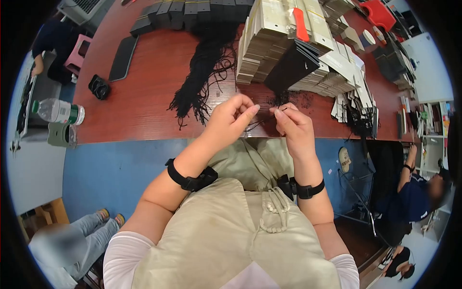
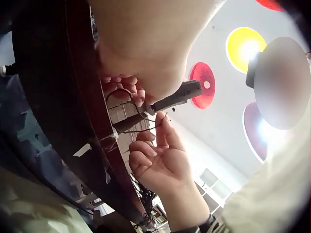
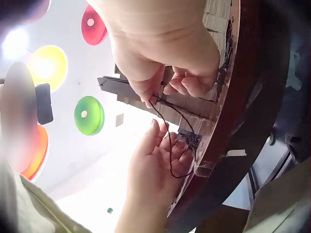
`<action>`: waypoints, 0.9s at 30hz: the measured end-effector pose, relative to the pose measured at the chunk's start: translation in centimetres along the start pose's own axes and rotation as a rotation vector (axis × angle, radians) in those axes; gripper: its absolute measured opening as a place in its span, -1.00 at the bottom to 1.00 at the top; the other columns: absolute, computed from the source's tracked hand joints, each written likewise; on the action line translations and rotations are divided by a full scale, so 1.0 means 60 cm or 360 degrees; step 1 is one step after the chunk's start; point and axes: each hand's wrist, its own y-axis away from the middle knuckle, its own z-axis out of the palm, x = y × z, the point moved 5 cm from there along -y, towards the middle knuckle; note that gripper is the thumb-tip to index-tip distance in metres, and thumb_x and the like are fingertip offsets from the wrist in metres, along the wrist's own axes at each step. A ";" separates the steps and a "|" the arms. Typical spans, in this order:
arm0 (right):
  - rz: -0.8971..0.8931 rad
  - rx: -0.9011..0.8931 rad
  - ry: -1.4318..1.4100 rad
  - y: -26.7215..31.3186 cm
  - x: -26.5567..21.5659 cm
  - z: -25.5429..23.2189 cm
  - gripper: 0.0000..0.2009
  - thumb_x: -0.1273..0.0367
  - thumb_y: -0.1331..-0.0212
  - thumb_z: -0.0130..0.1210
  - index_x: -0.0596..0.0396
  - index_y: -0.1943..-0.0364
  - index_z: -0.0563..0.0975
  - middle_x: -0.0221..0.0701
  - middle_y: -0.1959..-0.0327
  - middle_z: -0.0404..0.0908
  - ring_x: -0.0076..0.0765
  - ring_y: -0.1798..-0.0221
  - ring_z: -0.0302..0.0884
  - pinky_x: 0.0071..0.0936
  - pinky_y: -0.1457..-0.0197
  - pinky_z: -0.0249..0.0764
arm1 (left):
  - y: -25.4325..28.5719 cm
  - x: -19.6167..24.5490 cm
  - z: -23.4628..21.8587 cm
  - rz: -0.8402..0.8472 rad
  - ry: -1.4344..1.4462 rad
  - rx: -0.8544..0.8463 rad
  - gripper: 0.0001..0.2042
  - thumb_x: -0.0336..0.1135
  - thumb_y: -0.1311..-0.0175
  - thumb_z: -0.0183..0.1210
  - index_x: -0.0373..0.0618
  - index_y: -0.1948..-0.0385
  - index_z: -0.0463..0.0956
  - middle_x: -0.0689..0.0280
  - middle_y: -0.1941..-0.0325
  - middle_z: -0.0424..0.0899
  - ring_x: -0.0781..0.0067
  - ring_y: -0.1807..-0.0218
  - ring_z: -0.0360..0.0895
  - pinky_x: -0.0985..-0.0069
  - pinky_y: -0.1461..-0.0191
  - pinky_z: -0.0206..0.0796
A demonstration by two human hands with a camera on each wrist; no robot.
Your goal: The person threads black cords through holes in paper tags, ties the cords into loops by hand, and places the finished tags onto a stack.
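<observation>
In front of the seated person, near the table's front edge, both hands work close together over a thin black cord [image 3: 169, 145]. The right hand [image 1: 297, 127] pinches the cord between thumb and fingertip, with a short end sticking out past the tips. From that pinch the cord hangs in a loose loop, clearest in the right wrist view, where it overlaps the left hand [image 3: 158, 162]. The left hand has its fingers curled and its thumb near the index finger, facing the right hand; I cannot tell whether it holds any cord.
Behind the hands lie a bundle of black cords [image 1: 195, 86] and tall stacks of pale cards [image 1: 255, 53], with black cards [image 1: 292, 66] leaning there and a red-handled tool [image 1: 301, 24] on top. At left are a dark tablet-like slab [image 1: 123, 58] and a plastic bottle [image 1: 57, 111].
</observation>
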 end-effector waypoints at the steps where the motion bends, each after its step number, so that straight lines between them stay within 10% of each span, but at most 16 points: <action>1: 0.0008 0.0019 0.0016 0.000 0.003 -0.004 -0.86 0.47 -0.12 0.15 0.26 0.27 0.62 -0.51 0.39 0.47 -0.66 0.39 0.33 -0.73 0.31 0.27 | 0.003 -0.005 0.003 -0.0100 0.0024 -0.0036 -0.89 -0.39 -0.23 0.14 -0.22 0.43 0.45 0.46 0.57 0.48 0.75 0.52 0.35 0.71 0.45 0.22; 8: -0.0103 0.0103 0.0140 0.014 0.024 -0.005 -0.88 0.49 -0.12 0.14 0.26 0.30 0.61 -0.50 0.47 0.55 -0.69 0.46 0.36 -0.72 0.40 0.29 | 0.012 0.016 0.007 0.0461 -0.0467 -0.0279 -0.87 -0.38 -0.12 0.20 -0.21 0.52 0.49 0.28 0.63 0.49 0.50 0.62 0.38 0.57 0.54 0.19; 12: -0.0081 -0.0012 0.0106 0.013 0.013 0.001 -0.89 0.52 -0.11 0.13 0.28 0.31 0.61 -0.43 0.42 0.60 -0.66 0.41 0.43 -0.69 0.38 0.35 | 0.007 0.014 0.009 0.0306 -0.0377 -0.0283 -0.85 -0.29 -0.09 0.20 -0.11 0.57 0.47 0.29 0.69 0.43 0.27 0.61 0.39 0.40 0.54 0.17; 27: -0.0037 -0.0708 0.0288 -0.030 0.024 -0.004 -0.80 0.59 0.04 0.15 0.16 0.27 0.61 -0.32 0.56 0.55 -0.41 0.54 0.45 -0.55 0.47 0.34 | -0.026 0.019 -0.021 0.0142 0.0001 -0.0224 -0.91 -0.47 -0.05 0.22 -0.18 0.56 0.47 0.34 0.69 0.37 0.47 0.65 0.27 0.52 0.55 0.09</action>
